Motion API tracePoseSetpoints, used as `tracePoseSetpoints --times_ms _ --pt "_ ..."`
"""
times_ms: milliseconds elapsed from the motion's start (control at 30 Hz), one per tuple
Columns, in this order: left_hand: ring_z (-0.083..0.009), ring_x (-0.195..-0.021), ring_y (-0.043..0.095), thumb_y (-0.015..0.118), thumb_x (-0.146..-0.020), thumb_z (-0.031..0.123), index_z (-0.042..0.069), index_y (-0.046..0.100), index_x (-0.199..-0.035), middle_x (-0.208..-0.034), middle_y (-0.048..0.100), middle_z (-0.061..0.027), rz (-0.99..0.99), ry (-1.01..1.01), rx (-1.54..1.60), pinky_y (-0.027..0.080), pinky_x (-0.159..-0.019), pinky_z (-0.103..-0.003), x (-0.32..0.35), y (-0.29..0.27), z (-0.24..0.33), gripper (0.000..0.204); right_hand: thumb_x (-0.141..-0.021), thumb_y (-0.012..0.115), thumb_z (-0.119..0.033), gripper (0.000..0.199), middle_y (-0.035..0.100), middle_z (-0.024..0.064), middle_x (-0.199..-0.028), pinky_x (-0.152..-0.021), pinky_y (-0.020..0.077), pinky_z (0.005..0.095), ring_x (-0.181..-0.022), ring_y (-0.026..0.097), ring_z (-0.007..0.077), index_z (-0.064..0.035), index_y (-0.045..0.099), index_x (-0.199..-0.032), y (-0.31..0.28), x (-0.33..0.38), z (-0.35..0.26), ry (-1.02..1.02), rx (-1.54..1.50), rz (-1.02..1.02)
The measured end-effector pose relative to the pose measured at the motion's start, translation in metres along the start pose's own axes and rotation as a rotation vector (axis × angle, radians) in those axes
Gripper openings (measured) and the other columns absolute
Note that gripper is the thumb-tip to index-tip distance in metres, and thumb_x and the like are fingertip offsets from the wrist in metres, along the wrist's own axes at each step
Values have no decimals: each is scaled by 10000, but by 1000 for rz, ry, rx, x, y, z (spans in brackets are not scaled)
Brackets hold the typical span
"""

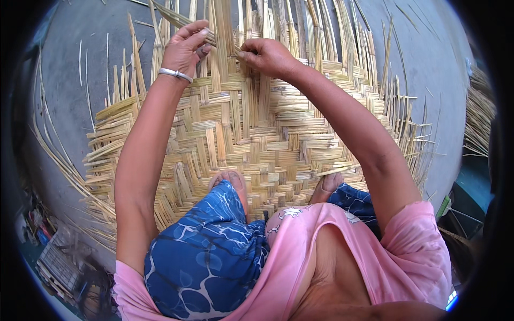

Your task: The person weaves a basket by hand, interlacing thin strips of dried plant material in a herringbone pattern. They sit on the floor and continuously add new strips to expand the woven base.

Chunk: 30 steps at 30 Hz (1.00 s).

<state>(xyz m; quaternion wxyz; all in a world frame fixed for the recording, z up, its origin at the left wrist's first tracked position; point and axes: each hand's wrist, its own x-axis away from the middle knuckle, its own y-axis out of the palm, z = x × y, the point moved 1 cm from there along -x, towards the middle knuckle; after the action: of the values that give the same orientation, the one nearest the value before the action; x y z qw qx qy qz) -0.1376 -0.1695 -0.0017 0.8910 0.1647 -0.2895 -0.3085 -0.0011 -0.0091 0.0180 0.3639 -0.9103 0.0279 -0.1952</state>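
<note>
Under me lies a woven mat (257, 155) of flat, straw-coloured strips, its pattern running in blocks. Both my arms reach to its far edge. My left hand (184, 49), with a silvery bangle at the wrist, is closed on a bundle of greenish strips (174, 17) that slants up to the far left. Just right of it, my right hand (266, 55) pinches the ends of strips beside a group of upright strips (222, 32). These upright strips stand between my two hands. My right fingertips are partly hidden.
Long unwoven strip ends (342, 32) stick out from the mat's far and side edges. Loose strips (69, 182) curve along the left. A pile of dry stalks (479, 112) stands at the right, and a wire crate (59, 262) at the lower left. My feet (234, 187) rest on the mat.
</note>
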Motion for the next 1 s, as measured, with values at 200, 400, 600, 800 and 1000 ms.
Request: tracePoseSetpoints --times_ms 200,400,600,800,1000 --pt "-115 -721 589 541 -841 -31 27 627 -933 -841 607 -41 417 18 -150 543 -574 -220 49 -5 -21 138 -874 584 -226 170 623 83 -892 -730 497 327 -806 615 199 -86 602 -969 13 2 18 -51 -24 102" --pt "-102 -740 579 564 -849 -34 28 650 -893 -852 609 -24 318 200 -397 493 -686 -222 79 17 -12 115 -859 564 -194 129 584 55 -958 -721 495 381 -849 601 276 -134 571 -973 18 12 -8 -54 270 144" --pt "-194 -768 611 579 -796 -67 59 663 -862 -826 620 -72 131 823 -958 478 -688 -288 95 44 6 165 -843 573 -172 153 572 53 -974 -703 507 379 -832 609 268 -138 600 -989 23 18 -1 -62 334 201" --pt "-281 -746 621 624 -751 -17 112 671 -885 -834 660 -81 98 885 -1331 497 -651 -339 107 23 6 191 -820 566 -136 214 554 45 -989 -697 515 355 -869 608 234 -133 620 -1027 27 29 -3 -164 492 117" --pt "-275 -756 621 619 -742 -40 100 660 -891 -816 645 -79 97 967 -1307 488 -673 -332 122 20 9 208 -820 556 -101 230 557 48 -1012 -757 509 348 -899 601 232 -110 624 -1039 31 30 -4 -190 470 91"
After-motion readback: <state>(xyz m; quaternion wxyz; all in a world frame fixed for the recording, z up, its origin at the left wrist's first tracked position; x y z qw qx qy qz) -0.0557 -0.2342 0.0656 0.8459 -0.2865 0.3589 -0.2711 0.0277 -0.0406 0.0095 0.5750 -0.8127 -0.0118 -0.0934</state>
